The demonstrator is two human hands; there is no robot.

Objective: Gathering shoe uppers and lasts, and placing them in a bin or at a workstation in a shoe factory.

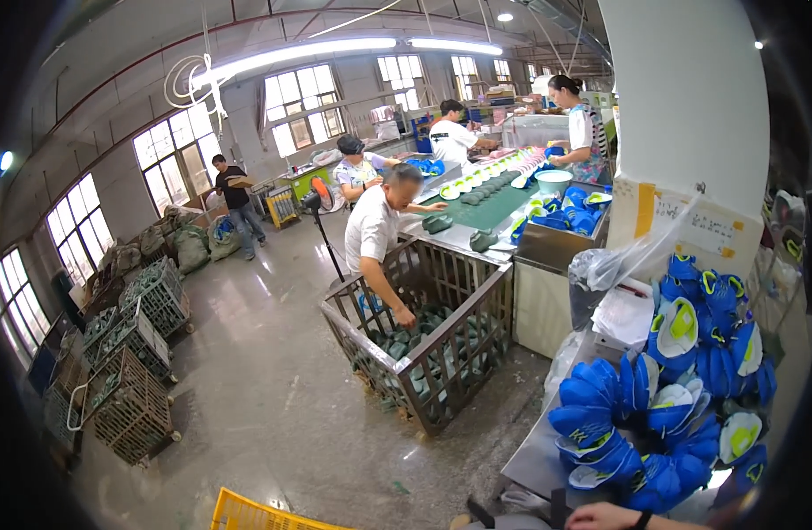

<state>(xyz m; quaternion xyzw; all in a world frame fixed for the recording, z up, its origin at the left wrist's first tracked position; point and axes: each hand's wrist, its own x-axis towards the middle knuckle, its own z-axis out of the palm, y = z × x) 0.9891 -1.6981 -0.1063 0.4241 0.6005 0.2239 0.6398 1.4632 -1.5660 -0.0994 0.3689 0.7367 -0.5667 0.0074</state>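
At the lower edge, my right hand [604,516] reaches in from the right, a black band on its wrist. The picture's edge cuts off most of its fingers, so what they hold, if anything, is hidden. Just above it, blue shoe uppers [591,415] with white and lime-green linings lie in a ring of overlapping pieces on a metal-edged table [534,450]. More blue uppers [731,353] are heaped behind them, towards the right. Dark grey straps or cloth [512,502] lie left of my hand. My left hand is out of view.
A co-worker [371,221] reaches into a barred crate [415,367] of dark green shoe lasts. Others stand along a green conveyor [494,212] carrying lasts and uppers. A white pillar [689,97] rises at right. A yellow crate [265,514] is at the lower edge; wheeled crates [128,402] stand left.
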